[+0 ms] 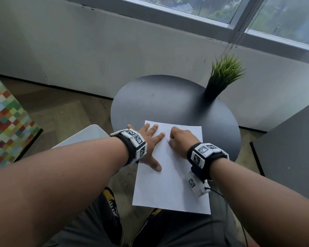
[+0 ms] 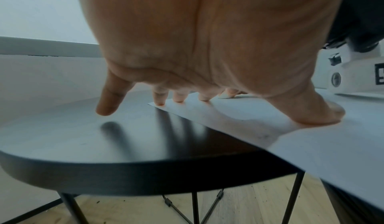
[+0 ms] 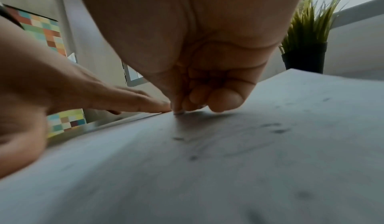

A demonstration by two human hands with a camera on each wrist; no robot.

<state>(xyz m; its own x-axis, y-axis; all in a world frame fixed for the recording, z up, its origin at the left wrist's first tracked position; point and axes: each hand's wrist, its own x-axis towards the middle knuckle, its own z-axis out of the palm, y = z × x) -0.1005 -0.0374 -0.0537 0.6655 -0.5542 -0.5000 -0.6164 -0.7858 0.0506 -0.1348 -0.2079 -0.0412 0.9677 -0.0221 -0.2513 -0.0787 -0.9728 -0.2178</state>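
Note:
A white sheet of paper [image 1: 175, 184] lies on a round black table [image 1: 168, 100], and its near half hangs over the table's front edge. My left hand [image 1: 150, 139] lies flat on the sheet's left side with fingers spread. The thumb and three fingertips [image 2: 160, 99] press the paper [image 2: 332, 145], while the little finger hangs over the bare tabletop [image 2: 83, 137]. My right hand [image 1: 182, 139] sits on the sheet's far middle with fingers curled into the palm. Its thumb tip touches the paper [image 3: 228, 145] right beside the left index finger [image 3: 153, 106]. Nothing shows inside the right hand [image 3: 207, 96].
A green grass plant in a black pot [image 1: 223, 73] stands at the table's far right. A white seat [image 1: 86, 134] is left of the table, with a multicoloured checkered block [image 1: 5, 122] further left. A grey cabinet [image 1: 292, 148] stands at the right, under the window.

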